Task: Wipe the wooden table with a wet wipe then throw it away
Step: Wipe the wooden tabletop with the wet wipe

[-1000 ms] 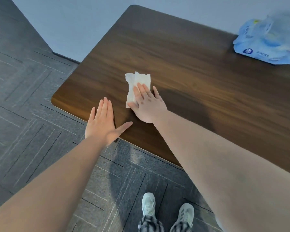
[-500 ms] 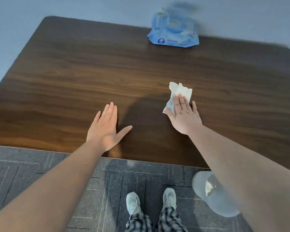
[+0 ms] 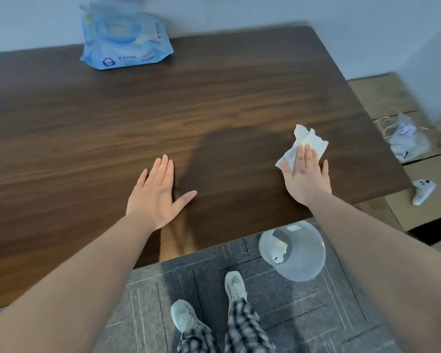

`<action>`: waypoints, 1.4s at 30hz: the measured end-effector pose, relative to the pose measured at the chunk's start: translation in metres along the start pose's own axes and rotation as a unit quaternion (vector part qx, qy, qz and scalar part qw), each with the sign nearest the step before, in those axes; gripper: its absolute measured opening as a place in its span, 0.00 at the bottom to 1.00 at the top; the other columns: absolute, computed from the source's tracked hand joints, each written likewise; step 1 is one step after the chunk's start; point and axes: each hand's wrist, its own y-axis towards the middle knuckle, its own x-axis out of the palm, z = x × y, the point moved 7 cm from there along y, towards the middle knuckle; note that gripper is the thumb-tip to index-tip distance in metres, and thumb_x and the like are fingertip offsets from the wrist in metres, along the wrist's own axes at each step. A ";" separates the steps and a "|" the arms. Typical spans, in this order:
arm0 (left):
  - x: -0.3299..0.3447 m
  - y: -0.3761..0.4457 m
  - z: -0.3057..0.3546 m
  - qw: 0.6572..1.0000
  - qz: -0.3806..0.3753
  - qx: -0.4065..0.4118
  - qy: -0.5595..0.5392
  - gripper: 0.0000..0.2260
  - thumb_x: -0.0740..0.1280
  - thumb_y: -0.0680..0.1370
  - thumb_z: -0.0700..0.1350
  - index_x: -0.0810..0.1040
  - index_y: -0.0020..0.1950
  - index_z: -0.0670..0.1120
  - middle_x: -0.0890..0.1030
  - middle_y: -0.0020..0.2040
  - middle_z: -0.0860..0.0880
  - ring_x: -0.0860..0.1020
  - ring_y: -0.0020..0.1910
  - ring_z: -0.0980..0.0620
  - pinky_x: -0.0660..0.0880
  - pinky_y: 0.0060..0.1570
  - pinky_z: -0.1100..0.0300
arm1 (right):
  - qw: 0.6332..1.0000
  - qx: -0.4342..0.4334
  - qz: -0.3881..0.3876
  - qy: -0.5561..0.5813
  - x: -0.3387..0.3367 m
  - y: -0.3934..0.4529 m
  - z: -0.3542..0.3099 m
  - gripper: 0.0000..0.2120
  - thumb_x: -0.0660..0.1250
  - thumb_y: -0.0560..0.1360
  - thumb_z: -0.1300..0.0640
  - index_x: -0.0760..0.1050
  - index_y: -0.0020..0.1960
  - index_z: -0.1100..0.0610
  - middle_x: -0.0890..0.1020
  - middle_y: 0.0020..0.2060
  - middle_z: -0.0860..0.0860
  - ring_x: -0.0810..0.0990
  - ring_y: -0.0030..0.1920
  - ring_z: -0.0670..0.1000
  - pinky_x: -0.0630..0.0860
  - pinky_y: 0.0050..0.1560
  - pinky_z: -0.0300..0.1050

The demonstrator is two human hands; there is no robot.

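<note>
The dark wooden table (image 3: 214, 103) fills most of the head view. My right hand (image 3: 306, 177) lies flat near the table's right front corner, its fingers pressing a crumpled white wet wipe (image 3: 307, 142) against the wood. My left hand (image 3: 157, 194) rests palm down on the table near the front edge, fingers spread, holding nothing. On the floor just below the table's front edge, under my right forearm, stands a translucent plastic bin (image 3: 294, 253) with some white scraps inside.
A blue pack of wet wipes (image 3: 124, 42) stands at the table's far edge by the wall. Cardboard (image 3: 382, 95) covers the floor to the right, with a plastic bag (image 3: 405, 138) and a white controller (image 3: 423, 191) on it. My shoes (image 3: 209, 304) stand on grey carpet.
My right hand has slid the wipe from the table's left front corner across to the right front area. My view has turned right, bringing the bin and cardboard in. The left hand stays flat.
</note>
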 end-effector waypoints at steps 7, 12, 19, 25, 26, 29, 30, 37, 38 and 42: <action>-0.001 0.004 0.002 1.000 -0.024 -0.006 0.019 0.44 0.40 0.71 0.71 0.41 0.77 0.43 0.41 0.79 0.47 0.41 0.77 0.51 0.44 0.76 0.52 | 1.000 0.013 -0.008 0.014 0.010 -0.017 -0.005 0.33 0.39 0.80 0.41 0.39 0.77 0.59 0.44 0.78 0.56 0.42 0.78 0.54 0.42 0.76 0.54; 0.000 -0.015 -0.034 0.999 -0.021 -0.032 0.016 0.44 0.40 0.71 0.71 0.42 0.78 0.43 0.42 0.79 0.47 0.41 0.77 0.51 0.44 0.75 0.51 | 0.999 -0.024 -0.005 -0.021 0.012 -0.028 -0.038 0.33 0.40 0.80 0.41 0.39 0.77 0.61 0.46 0.78 0.58 0.44 0.78 0.55 0.43 0.76 0.52; 0.006 -0.070 -0.111 0.995 -0.020 -0.094 0.005 0.43 0.37 0.70 0.71 0.41 0.78 0.46 0.40 0.78 0.50 0.40 0.77 0.54 0.44 0.75 0.51 | 0.986 -0.155 -0.003 -0.059 0.021 -0.064 -0.139 0.33 0.39 0.80 0.40 0.38 0.77 0.59 0.44 0.78 0.56 0.42 0.78 0.54 0.40 0.76 0.50; 0.014 -0.141 -0.212 0.980 -0.021 -0.198 -0.012 0.46 0.39 0.69 0.74 0.40 0.77 0.44 0.40 0.78 0.49 0.40 0.77 0.53 0.44 0.75 0.52 | 0.946 -0.311 -0.006 -0.088 0.038 -0.106 -0.280 0.34 0.36 0.78 0.37 0.36 0.77 0.57 0.42 0.78 0.53 0.40 0.77 0.53 0.36 0.74 0.49; 0.015 -0.156 -0.231 0.976 -0.020 -0.216 -0.019 0.47 0.40 0.69 0.74 0.40 0.77 0.43 0.40 0.78 0.48 0.41 0.77 0.52 0.44 0.75 0.52 | 0.937 -0.338 -0.009 -0.089 0.043 -0.117 -0.307 0.34 0.36 0.78 0.37 0.37 0.77 0.57 0.42 0.78 0.53 0.39 0.77 0.52 0.36 0.74 0.49; 0.019 -0.205 -0.283 0.964 -0.017 -0.265 -0.026 0.49 0.42 0.68 0.75 0.41 0.77 0.42 0.41 0.78 0.46 0.42 0.77 0.50 0.46 0.75 0.52 | 0.906 -0.413 -0.032 -0.087 0.057 -0.158 -0.387 0.33 0.38 0.79 0.38 0.38 0.77 0.57 0.41 0.78 0.52 0.38 0.77 0.51 0.35 0.74 0.49; 0.021 -0.221 -0.300 0.959 -0.018 -0.281 -0.027 0.50 0.42 0.67 0.76 0.41 0.77 0.42 0.41 0.78 0.45 0.43 0.77 0.49 0.46 0.75 0.51 | 0.896 -0.434 -0.037 -0.088 0.061 -0.172 -0.411 0.33 0.38 0.80 0.38 0.38 0.77 0.57 0.41 0.78 0.52 0.37 0.77 0.51 0.34 0.74 0.49; 0.040 -0.297 -0.372 0.939 -0.035 -0.338 -0.050 0.61 0.40 0.58 0.83 0.38 0.76 0.40 0.38 0.78 0.42 0.41 0.77 0.46 0.44 0.74 0.50 | 0.837 -0.532 -0.067 -0.110 0.098 -0.266 -0.542 0.33 0.40 0.80 0.40 0.37 0.77 0.58 0.39 0.77 0.52 0.35 0.76 0.51 0.33 0.74 0.49; 0.043 -0.297 -0.373 0.941 -0.035 -0.332 -0.053 0.61 0.42 0.58 0.83 0.36 0.76 0.40 0.37 0.77 0.42 0.39 0.77 0.46 0.43 0.74 0.50 | 0.831 -0.540 -0.071 -0.111 0.102 -0.277 -0.555 0.33 0.40 0.81 0.40 0.37 0.77 0.58 0.39 0.77 0.52 0.35 0.76 0.51 0.33 0.74 0.49; 0.049 -0.295 -0.374 0.938 -0.018 -0.337 -0.074 0.62 0.49 0.58 0.82 0.33 0.75 0.41 0.34 0.77 0.44 0.35 0.76 0.49 0.40 0.75 0.51 | 0.817 -0.562 -0.064 -0.111 0.114 -0.308 -0.594 0.33 0.41 0.80 0.40 0.39 0.77 0.58 0.41 0.78 0.52 0.37 0.77 0.50 0.34 0.74 0.50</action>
